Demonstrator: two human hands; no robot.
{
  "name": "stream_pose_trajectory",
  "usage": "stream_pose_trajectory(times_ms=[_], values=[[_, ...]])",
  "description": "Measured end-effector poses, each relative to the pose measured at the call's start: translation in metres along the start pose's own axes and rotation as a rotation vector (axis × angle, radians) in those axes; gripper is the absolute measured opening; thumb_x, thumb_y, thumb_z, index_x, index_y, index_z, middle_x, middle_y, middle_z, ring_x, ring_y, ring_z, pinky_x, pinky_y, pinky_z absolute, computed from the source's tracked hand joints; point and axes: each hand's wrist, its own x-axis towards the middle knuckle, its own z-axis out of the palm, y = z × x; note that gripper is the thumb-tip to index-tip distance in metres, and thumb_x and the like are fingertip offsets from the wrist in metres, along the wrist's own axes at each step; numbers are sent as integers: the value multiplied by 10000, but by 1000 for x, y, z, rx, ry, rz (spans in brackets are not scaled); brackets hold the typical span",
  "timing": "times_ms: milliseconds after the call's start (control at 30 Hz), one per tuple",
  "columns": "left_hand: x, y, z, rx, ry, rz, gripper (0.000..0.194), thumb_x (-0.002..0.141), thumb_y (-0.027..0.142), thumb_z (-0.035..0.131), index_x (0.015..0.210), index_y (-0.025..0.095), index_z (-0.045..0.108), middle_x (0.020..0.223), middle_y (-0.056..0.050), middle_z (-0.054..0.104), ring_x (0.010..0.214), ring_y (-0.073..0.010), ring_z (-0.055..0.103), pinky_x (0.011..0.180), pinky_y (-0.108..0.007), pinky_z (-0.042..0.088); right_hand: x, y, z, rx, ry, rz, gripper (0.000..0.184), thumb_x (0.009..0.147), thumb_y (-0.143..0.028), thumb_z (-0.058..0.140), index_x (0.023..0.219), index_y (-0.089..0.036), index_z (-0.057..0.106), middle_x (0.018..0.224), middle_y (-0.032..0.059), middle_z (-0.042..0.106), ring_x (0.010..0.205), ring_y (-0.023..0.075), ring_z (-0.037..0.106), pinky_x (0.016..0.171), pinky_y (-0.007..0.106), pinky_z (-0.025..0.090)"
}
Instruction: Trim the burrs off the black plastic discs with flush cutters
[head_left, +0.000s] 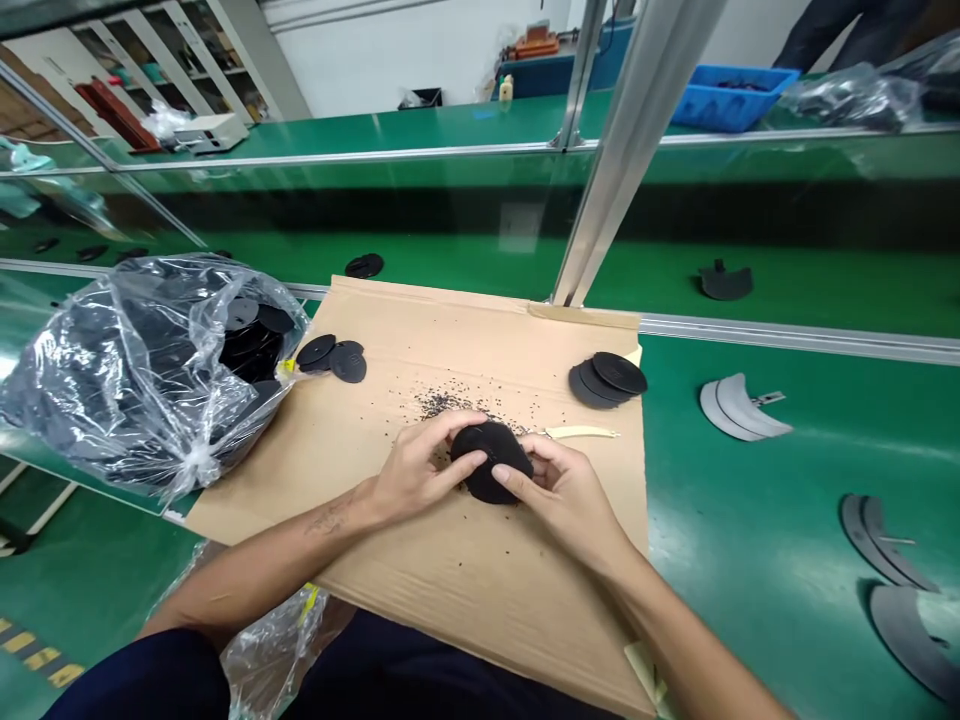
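Observation:
Between my two hands is a small stack of round black discs (489,455), held over the cardboard sheet (465,620). My left hand (424,460) grips its left edge, thumb on top. From the right, my right hand (559,480) holds the same discs, its thumb resting on the upper face. Tiny black crumbs (442,402) lie scattered on the cardboard just beyond my hands. A cream-handled tool (581,432) rests to the right of them; its tip is hidden by my right hand.
A clear plastic bag (150,390) full of black discs sits at the left. Loose discs (348,362) lie beside it, and a disc pile (607,380) stands at the cardboard's right edge. Curved grey parts (739,408) are on the green surface. A metal post (630,150) rises behind.

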Motion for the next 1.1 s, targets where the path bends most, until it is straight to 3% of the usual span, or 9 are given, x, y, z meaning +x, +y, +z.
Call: stream_pose_trajectory(times_ms=[100,200,333,467,733,900,1100], values=[[-3,-2,3,-20,13,-9,356,907,265,675,1244,184,593,992,-59,712,826,-133,657,767,-264,563,-1,2,1,-160,53,-92,180,877,-366,686,862,-187,681,762,7,672,680,139,609,606,260,494],[-4,-2,3,-83,44,-15,416,904,344,690,1273,176,594,894,-36,676,780,-131,630,728,-265,558,-4,3,2,-338,93,-270,134,910,-322,653,909,-201,711,836,37,718,766,174,645,662,300,521],[1,0,-3,-178,12,72,300,931,377,652,1159,187,691,954,-68,695,869,-152,652,765,-289,573,-7,0,1,-492,94,-530,109,922,-196,637,999,-224,708,934,53,728,846,185,677,740,339,560],[4,2,-7,-202,0,107,263,938,313,649,1159,182,709,980,-82,715,904,-156,674,787,-295,587,-8,-2,-1,-569,60,-677,205,913,-90,607,1054,-213,688,968,61,707,865,169,686,727,314,577],[1,10,-10,-223,47,198,220,901,204,696,1113,165,734,911,-81,765,803,-141,702,714,-256,597,-10,-6,-1,-636,-31,-727,249,927,-41,524,1070,-206,643,968,66,690,878,163,683,719,300,583],[3,10,-13,-228,-36,169,228,924,204,662,1142,172,725,959,-90,761,851,-147,705,740,-271,601,-9,-8,-4,-680,-47,-723,217,922,-54,518,1028,-196,643,980,72,688,866,159,676,704,294,577],[-2,11,-13,-186,11,259,283,887,157,700,1169,178,704,910,-70,741,815,-142,687,712,-268,583,-8,-6,-6,-694,-115,-711,224,936,-46,463,998,-183,629,1000,86,696,893,161,682,723,296,577]])
